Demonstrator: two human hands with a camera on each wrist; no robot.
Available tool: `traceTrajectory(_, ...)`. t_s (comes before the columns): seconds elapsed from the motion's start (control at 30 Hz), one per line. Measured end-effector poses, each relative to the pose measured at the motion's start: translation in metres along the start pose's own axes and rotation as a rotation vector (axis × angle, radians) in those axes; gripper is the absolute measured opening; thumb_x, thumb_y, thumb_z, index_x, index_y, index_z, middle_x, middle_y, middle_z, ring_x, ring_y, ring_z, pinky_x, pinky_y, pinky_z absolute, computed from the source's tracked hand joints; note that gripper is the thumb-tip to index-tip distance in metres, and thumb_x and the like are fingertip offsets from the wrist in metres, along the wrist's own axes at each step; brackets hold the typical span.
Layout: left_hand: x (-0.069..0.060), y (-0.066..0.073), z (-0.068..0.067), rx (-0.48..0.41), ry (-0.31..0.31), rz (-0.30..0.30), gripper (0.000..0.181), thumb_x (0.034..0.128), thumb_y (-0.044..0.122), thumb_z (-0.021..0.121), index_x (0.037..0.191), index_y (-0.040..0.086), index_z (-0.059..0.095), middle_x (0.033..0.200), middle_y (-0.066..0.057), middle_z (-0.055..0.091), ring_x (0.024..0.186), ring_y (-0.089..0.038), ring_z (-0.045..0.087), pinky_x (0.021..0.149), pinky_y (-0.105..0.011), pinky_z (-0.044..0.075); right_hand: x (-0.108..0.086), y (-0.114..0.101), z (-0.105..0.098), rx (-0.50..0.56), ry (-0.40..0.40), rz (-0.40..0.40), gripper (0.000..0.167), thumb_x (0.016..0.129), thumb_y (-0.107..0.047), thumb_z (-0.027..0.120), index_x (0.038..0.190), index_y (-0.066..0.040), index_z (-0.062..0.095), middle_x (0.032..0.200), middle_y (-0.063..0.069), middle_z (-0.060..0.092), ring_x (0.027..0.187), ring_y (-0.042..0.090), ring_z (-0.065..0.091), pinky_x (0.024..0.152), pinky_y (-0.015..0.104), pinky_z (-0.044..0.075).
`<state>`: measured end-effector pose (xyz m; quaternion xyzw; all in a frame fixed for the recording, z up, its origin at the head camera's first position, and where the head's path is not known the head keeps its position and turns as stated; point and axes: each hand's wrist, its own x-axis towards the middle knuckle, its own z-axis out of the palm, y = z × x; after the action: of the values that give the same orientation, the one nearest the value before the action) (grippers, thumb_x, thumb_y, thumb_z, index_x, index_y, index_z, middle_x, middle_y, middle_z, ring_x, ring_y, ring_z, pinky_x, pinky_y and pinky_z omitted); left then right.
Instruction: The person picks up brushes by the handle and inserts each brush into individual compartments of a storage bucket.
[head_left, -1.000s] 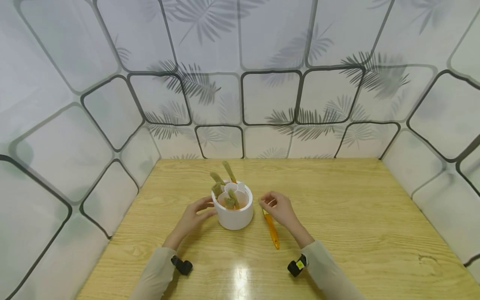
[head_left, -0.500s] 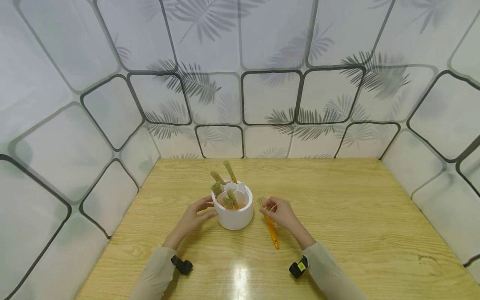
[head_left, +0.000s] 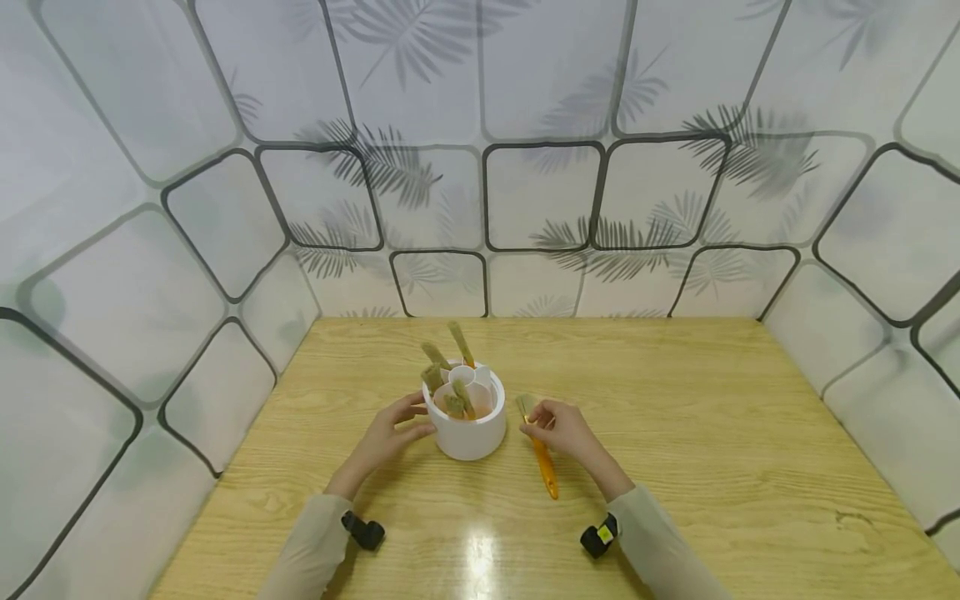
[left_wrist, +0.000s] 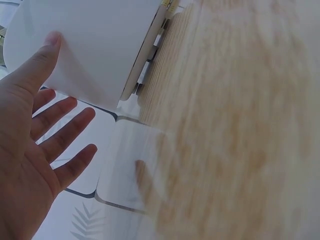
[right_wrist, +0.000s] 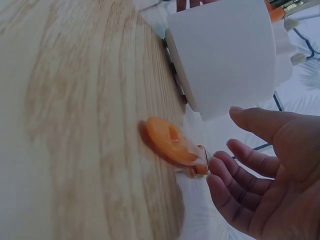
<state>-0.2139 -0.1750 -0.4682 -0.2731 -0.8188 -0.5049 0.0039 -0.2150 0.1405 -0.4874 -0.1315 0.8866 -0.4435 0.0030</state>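
Note:
A white round holder (head_left: 471,440) with a divided insert stands on the table, with several bristle brushes (head_left: 459,340) upright in it, bristle ends up. My left hand (head_left: 387,429) is at its left side; the left wrist view has the thumb against the wall and the other fingers spread. To the right of the holder, a paintbrush (head_left: 544,468) with an orange handle lies on the table, bristles pointing away. My right hand (head_left: 564,428) is over its neck. In the right wrist view, the fingertips are at the paintbrush's ferrule and the thumb stands apart.
The wooden table (head_left: 712,450) reaches to patterned walls (head_left: 540,192) at the back and both sides. A wrist camera (head_left: 363,531) is strapped on the left arm, another camera (head_left: 598,537) on the right.
My right hand has drawn back slightly toward me along the paintbrush, baring more of the bristles. The left hand and the holder have stayed put.

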Motion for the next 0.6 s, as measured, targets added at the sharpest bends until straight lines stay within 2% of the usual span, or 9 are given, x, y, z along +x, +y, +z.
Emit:
traceTrajectory(0.07, 0.0001, 0.0003, 0.0, 0.001, -0.001, -0.004, 0.055, 0.0848, 0.009, 0.066, 0.134, 0.001, 0.045, 0.135, -0.022, 0.047, 0.112, -0.044, 0.053, 0.097, -0.062, 0.039, -0.0015, 0.001, -0.0009, 0.006, 0.0, -0.052, 0.034, 0.08, -0.036, 0.072, 0.083, -0.004, 0.061, 0.07, 0.003, 0.058, 0.061, 0.011, 0.052, 0.048, 0.023, 0.045)
traceTrajectory(0.13, 0.0002, 0.0004, 0.0, 0.009, -0.002, -0.015, 0.055, 0.085, 0.011, 0.067, 0.134, 0.001, 0.045, 0.135, -0.022, 0.047, 0.112, -0.043, 0.053, 0.098, -0.061, 0.039, -0.0026, 0.002, -0.0014, 0.011, -0.006, -0.068, 0.04, 0.079, -0.043, 0.071, 0.083, -0.004, 0.06, 0.068, 0.002, 0.057, 0.059, 0.011, 0.05, 0.047, 0.024, 0.044)
traceTrajectory(0.23, 0.0004, 0.0003, 0.0002, 0.019, -0.004, -0.037, 0.054, 0.0854, 0.013, 0.067, 0.134, 0.003, 0.045, 0.135, -0.021, 0.048, 0.113, -0.042, 0.053, 0.098, -0.06, 0.039, -0.0019, 0.0031, -0.0005, -0.015, -0.02, -0.032, 0.039, 0.079, -0.042, 0.072, 0.083, -0.005, 0.06, 0.067, 0.001, 0.056, 0.06, 0.011, 0.049, 0.048, 0.023, 0.043)
traceTrajectory(0.33, 0.0006, 0.0001, 0.0004, 0.028, -0.006, -0.051, 0.055, 0.0856, 0.015, 0.067, 0.135, 0.003, 0.045, 0.135, -0.02, 0.048, 0.114, -0.042, 0.053, 0.099, -0.059, 0.039, -0.0004, 0.0035, 0.0007, -0.048, -0.041, 0.043, 0.033, 0.079, -0.034, 0.074, 0.084, -0.004, 0.061, 0.069, 0.001, 0.056, 0.062, 0.012, 0.049, 0.05, 0.023, 0.042)
traceTrajectory(0.43, 0.0005, 0.0001, 0.0003, 0.029, -0.011, -0.05, 0.055, 0.0858, 0.015, 0.067, 0.135, 0.003, 0.044, 0.136, -0.021, 0.047, 0.114, -0.042, 0.052, 0.099, -0.059, 0.039, 0.0001, 0.0028, 0.0012, -0.079, -0.044, 0.058, 0.028, 0.079, -0.028, 0.074, 0.083, -0.004, 0.061, 0.069, 0.001, 0.056, 0.062, 0.011, 0.048, 0.05, 0.022, 0.041)
traceTrajectory(0.6, 0.0006, -0.0008, 0.0002, 0.028, -0.015, -0.054, 0.056, 0.0859, 0.016, 0.067, 0.136, 0.004, 0.044, 0.137, -0.02, 0.046, 0.114, -0.04, 0.053, 0.099, -0.058, 0.04, -0.0001, 0.0025, 0.0016, -0.108, -0.038, 0.088, 0.025, 0.079, -0.028, 0.075, 0.077, -0.008, 0.059, 0.065, -0.001, 0.053, 0.058, 0.011, 0.045, 0.05, 0.021, 0.039)
